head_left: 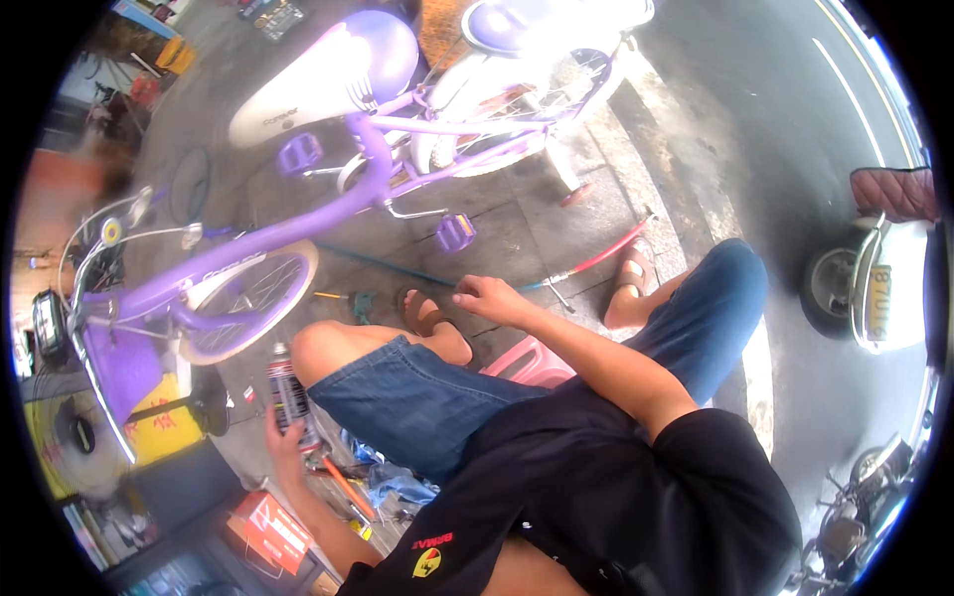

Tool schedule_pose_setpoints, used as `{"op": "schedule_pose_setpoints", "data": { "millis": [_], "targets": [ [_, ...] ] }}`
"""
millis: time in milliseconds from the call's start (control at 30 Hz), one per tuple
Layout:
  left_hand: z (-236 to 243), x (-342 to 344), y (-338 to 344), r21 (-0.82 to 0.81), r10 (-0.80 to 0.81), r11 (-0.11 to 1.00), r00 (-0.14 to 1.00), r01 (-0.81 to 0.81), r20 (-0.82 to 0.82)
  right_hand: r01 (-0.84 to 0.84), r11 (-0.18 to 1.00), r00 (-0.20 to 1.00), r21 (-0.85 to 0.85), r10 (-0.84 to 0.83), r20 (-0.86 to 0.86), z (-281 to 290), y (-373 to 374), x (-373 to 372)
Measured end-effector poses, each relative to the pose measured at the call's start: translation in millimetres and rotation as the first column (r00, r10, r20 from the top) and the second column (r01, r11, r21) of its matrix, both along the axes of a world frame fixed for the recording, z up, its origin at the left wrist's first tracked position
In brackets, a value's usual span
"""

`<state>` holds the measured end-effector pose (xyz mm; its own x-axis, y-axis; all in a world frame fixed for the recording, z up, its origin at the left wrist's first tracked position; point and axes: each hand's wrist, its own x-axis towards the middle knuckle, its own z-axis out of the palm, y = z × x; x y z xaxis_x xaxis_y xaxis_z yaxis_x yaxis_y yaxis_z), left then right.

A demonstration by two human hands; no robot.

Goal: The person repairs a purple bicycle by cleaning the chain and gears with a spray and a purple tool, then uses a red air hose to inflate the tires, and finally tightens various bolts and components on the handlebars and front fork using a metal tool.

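Observation:
My left hand (pixel 285 434) is wrapped round a spray can (pixel 289 389) with a dark and red label, held upright beside my left knee. In front of my lap, my right hand (pixel 485 298) hangs in the air with its fingers curled in, and nothing shows in them. A purple and white bicycle (pixel 283 226) stretches across the space before me. Its purple pedal (pixel 455 232) is the part nearest my right hand, a short way above it. The front wheel (pixel 260 303) lies just beyond the spray can.
An air hose (pixel 601 256), red and teal, runs over the paving near my feet. Beneath me is a pink stool (pixel 527 360). An orange box (pixel 270 529), an orange-handled tool (pixel 350 487) and blue cloth (pixel 397 485) lie at my left. A parked scooter (pixel 873 283) stands right.

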<state>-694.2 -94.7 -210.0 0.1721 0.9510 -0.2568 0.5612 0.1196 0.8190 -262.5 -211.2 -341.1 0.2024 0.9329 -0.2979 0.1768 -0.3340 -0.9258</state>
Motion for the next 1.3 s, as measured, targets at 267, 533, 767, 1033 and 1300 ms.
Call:
{"op": "schedule_pose_setpoints", "data": {
  "millis": [267,533,767,1033,1300],
  "targets": [
    [104.2,171.6,-34.5,0.138,-0.346,0.938,0.894,0.318,0.287,0.067,0.911,0.830,0.406,0.175,-0.529,118.4,-10.1,3.0],
    [-22.4,394.9,-91.6,0.782,-0.553,0.515,0.833,0.350,-0.008,0.630,0.654,0.758,0.418,-0.635,-0.150,147.4,-37.8,63.9],
    [-57.7,411.7,-88.4,0.617,-0.609,0.689,0.766,0.381,0.207,0.547,0.745,0.800,0.382,-0.599,0.021,126.1,-15.0,107.6],
    [-191.2,363.4,35.8,-0.006,0.001,1.000,0.973,0.001,0.230,0.344,0.667,0.681,0.660,-0.661,0.314,67.9,47.0,178.7],
    [-235.5,382.5,70.0,-0.493,0.051,0.861,0.940,0.130,0.336,0.336,0.837,0.627,0.432,-0.541,0.560,61.3,94.0,212.1]
  ]
}}
